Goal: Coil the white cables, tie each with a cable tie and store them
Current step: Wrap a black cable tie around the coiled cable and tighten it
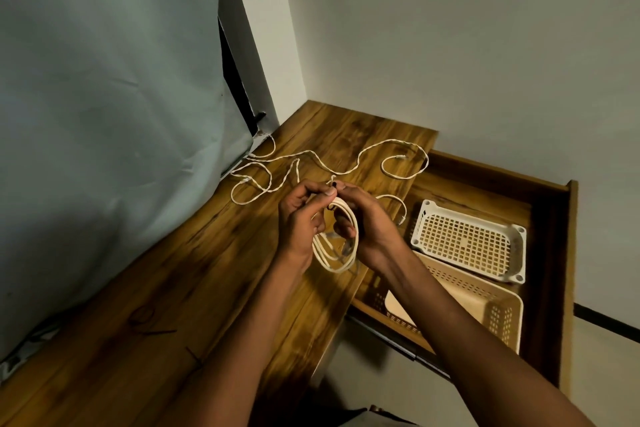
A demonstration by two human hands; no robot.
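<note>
White coiled cable (pixel 334 246) pinched by left hand (pixel 300 218) and right hand (pixel 367 222).

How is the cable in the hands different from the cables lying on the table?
The coiled cable is wound into neat loops; the loose cables sprawl in open curves. The coiled cable is held above the table by the left hand and right hand, which pinch a dark tie at its top; the loose cables lie untied. All are white.
</note>
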